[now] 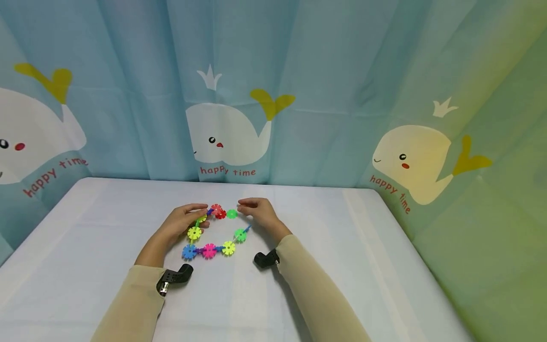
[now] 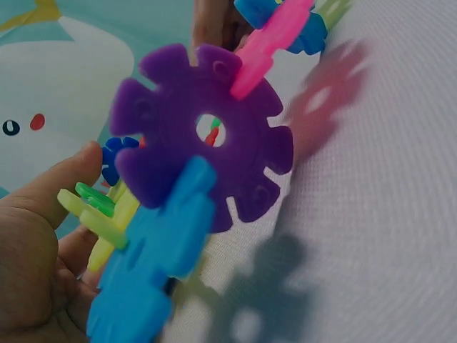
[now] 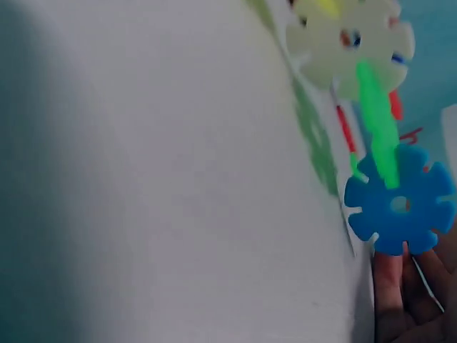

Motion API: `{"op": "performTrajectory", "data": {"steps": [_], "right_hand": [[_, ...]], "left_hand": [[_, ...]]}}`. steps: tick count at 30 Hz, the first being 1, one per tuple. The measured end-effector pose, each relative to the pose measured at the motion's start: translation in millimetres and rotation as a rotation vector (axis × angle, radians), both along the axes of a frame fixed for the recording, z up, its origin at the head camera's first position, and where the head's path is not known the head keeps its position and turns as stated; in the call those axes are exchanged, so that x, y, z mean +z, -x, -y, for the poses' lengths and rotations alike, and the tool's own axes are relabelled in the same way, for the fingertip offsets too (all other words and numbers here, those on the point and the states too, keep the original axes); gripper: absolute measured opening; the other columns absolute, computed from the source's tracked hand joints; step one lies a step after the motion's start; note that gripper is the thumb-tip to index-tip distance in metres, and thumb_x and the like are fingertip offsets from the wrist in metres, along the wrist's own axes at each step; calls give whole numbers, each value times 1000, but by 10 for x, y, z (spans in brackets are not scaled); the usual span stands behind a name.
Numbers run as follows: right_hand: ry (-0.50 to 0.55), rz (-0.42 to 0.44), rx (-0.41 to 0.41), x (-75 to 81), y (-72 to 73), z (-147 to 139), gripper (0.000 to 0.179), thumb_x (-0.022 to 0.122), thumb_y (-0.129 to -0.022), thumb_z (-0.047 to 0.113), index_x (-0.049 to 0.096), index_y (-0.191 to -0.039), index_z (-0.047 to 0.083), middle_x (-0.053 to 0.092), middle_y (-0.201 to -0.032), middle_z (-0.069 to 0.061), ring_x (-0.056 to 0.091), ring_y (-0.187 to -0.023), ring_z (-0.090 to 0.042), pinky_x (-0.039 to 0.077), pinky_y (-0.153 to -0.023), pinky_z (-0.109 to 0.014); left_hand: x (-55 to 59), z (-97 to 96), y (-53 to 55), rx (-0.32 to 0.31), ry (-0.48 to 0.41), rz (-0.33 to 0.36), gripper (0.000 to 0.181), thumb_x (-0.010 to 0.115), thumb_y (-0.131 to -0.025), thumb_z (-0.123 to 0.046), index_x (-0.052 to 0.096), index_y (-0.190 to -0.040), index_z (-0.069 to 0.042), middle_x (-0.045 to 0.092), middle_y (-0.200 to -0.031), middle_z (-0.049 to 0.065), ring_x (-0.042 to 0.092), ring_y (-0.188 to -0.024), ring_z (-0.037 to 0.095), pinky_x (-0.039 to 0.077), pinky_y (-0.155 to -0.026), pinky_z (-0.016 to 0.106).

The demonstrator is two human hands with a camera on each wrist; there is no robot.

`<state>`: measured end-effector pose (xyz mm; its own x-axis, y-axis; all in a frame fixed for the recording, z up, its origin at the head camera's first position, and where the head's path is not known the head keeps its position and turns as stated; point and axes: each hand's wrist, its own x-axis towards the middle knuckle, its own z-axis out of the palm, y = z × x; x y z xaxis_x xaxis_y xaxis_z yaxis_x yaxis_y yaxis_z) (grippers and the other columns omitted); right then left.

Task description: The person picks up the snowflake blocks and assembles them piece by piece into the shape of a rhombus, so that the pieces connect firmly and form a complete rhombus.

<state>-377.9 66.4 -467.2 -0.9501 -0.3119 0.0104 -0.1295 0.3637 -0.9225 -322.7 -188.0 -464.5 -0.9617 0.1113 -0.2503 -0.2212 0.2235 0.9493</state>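
A chain of colourful notched plastic discs, snowflake building pieces, forms a loop with a gap at its right. My left hand (image 1: 183, 221) holds the loop's left side, near a yellow disc (image 1: 194, 233); in the left wrist view the thumb and fingers lie behind a purple disc (image 2: 171, 93) and a light blue disc (image 2: 153, 264). My right hand (image 1: 261, 213) is by the gap, fingertips just right of the light green disc (image 1: 232, 214) at the far end. The chain's other end, a blue disc (image 3: 403, 214), stands in front of the right hand in the right wrist view.
A white-covered table (image 1: 325, 247) lies under the hands. Behind it hangs a blue-green curtain (image 1: 325, 95) printed with whales. Black wrist cameras are worn on the left wrist (image 1: 177, 275) and right wrist (image 1: 266, 259).
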Motion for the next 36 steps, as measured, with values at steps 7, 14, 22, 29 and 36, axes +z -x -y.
{"op": "performTrajectory", "data": {"steps": [7,14,22,29,36], "right_hand": [[-193,-61,46,17,91,103,29,77,-86,19,75,-113,9,74,-107,-4,64,-92,-11,49,-74,-18],[-361,-132,49,26,46,174,28,79,-85,26,77,-111,16,66,-101,-1,56,-89,-12,48,-78,-26],[-366,-163,49,19,15,169,23,78,-85,23,77,-106,14,64,-98,-2,55,-86,-13,47,-78,-26],[-262,-174,50,-22,-9,124,22,78,-85,18,74,-106,11,68,-96,-3,57,-84,-11,49,-79,-25],[-143,-220,42,-105,-57,61,21,74,-88,9,71,-108,8,68,-101,-8,60,-87,-13,52,-81,-25]], "left_hand": [[-6,-7,6,9,0,4,59,57,-99,-42,45,-147,-11,53,-141,22,72,-92,12,31,-116,51],[-5,-32,21,21,28,26,58,58,-98,-43,47,-146,-12,58,-137,21,73,-90,12,27,-117,54],[6,-41,11,14,29,13,58,57,-99,-41,47,-146,-9,57,-137,21,73,-89,12,24,-118,54],[6,-43,17,14,53,20,56,57,-99,-43,49,-145,-12,63,-131,18,73,-88,11,21,-118,56],[-5,-48,22,-11,52,8,56,55,-100,-41,47,-146,-10,50,-145,20,72,-90,10,22,-118,55]]}}
